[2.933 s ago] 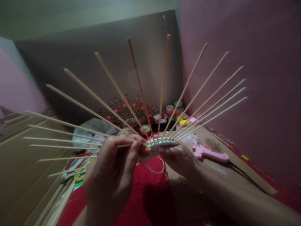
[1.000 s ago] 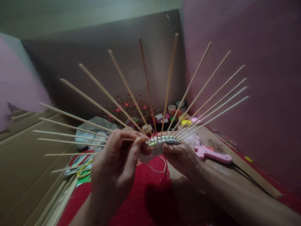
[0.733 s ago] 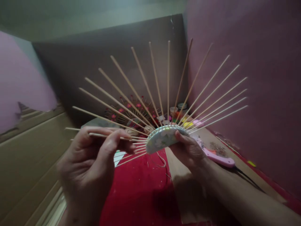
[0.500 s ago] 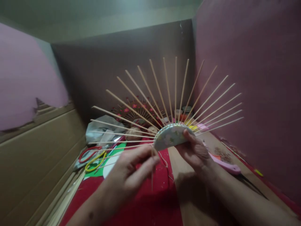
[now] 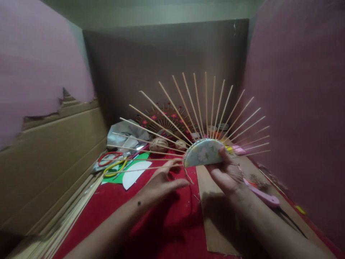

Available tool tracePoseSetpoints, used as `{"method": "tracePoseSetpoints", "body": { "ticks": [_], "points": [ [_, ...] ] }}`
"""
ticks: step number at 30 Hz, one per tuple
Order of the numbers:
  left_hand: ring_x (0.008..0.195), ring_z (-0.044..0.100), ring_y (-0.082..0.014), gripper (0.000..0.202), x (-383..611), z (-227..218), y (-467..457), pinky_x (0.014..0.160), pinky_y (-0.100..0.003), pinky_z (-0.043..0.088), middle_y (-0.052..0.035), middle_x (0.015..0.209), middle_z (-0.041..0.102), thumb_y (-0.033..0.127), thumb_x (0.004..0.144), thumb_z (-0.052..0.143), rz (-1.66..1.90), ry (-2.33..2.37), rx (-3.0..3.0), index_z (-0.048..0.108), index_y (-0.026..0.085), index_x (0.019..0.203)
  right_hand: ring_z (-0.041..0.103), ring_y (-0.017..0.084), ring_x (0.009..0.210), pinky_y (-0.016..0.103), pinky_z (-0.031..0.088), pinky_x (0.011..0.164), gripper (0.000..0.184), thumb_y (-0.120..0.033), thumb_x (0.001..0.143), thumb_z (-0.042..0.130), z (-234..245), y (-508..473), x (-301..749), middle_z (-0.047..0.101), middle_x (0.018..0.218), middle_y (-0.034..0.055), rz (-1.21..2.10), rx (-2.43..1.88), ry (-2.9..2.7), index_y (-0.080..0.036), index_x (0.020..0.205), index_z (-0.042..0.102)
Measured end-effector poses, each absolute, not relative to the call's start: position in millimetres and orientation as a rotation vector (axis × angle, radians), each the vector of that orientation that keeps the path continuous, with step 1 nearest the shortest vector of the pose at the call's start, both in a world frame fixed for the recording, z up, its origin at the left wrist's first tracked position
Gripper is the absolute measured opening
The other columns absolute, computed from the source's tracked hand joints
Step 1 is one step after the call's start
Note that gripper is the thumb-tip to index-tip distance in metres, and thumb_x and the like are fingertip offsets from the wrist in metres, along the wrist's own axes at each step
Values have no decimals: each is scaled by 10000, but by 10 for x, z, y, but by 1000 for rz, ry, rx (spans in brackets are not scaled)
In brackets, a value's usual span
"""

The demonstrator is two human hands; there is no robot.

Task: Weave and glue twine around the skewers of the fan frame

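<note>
My right hand (image 5: 228, 172) grips a half-round, flower-patterned piece (image 5: 203, 153) by its right end, thumb on the front face. Thin wooden sticks (image 5: 199, 108) fan out from its curved edge, and cord is wound along that edge. Below the left end hangs a loose strand of twine (image 5: 189, 176). Close to that end is my left hand (image 5: 164, 181), its thumb and fingers apart with nothing visible between them; the fingertips are partly behind the lowest sticks.
A finished-looking fan with pink flowers (image 5: 174, 116) stands at the back beside a ball of twine (image 5: 159, 145). Scissors with red and yellow handles (image 5: 115, 168) and a white paper shape (image 5: 136, 174) lie left. A pink-handled tool (image 5: 262, 196) with a dark cord rests on cardboard (image 5: 208, 226) at right.
My left hand has released the twine strand and its fingers have spread. The fan has turned slightly in my right hand, and the camera view has shifted left.
</note>
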State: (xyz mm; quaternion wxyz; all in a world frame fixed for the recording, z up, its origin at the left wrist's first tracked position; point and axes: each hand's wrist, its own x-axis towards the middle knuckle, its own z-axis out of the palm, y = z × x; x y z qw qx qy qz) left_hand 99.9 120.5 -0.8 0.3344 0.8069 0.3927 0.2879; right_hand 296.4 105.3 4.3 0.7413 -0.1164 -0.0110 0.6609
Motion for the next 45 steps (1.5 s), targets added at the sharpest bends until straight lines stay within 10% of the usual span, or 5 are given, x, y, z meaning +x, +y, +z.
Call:
{"method": "tracePoseSetpoints", "body": {
  "ticks": [7, 14, 24, 33, 45],
  "points": [
    [547, 504, -99, 286, 1425, -126, 981, 539, -222, 418, -11, 602, 594, 395, 782, 627, 1260, 801, 1408, 668, 126, 694, 670, 154, 787, 312, 567, 729, 120, -194, 869, 546, -19, 1027, 2812, 721, 811, 35, 1497, -334, -108, -167, 892, 661],
    [748, 625, -128, 153, 1427, -271, 1019, 744, -227, 479, -17, 733, 704, 284, 783, 648, 1338, 665, 1306, 724, 162, 732, 618, 98, 561, 203, 534, 585, 312, -110, 458, 847, -185, 1044, 2519, 689, 635, -26, 1644, -422, -335, -154, 684, 636],
    [954, 643, -192, 198, 1212, -163, 941, 918, -318, 479, -27, 962, 723, 310, 822, 606, 1273, 687, 1600, 710, 202, 951, 605, 103, 586, 225, 532, 617, 251, -72, 548, 755, -5, 1189, 2377, 680, 675, -47, 1508, -496, -478, -175, 741, 632],
    [827, 617, -153, 265, 1188, -264, 1035, 726, -251, 492, -57, 977, 674, 323, 856, 547, 1281, 650, 1724, 639, 177, 1057, 651, 179, 721, 360, 555, 767, 373, -160, 576, 792, -48, 1289, 2423, 697, 729, -4, 1619, -521, -466, -160, 919, 645],
    [483, 477, -78, 222, 1177, -256, 1125, 456, -190, 370, 17, 582, 578, 344, 849, 545, 1284, 708, 1699, 666, 160, 819, 654, 122, 608, 228, 557, 623, 265, -175, 710, 733, -120, 1371, 2549, 708, 686, -27, 1630, -456, -405, -180, 960, 644]
  ]
}}
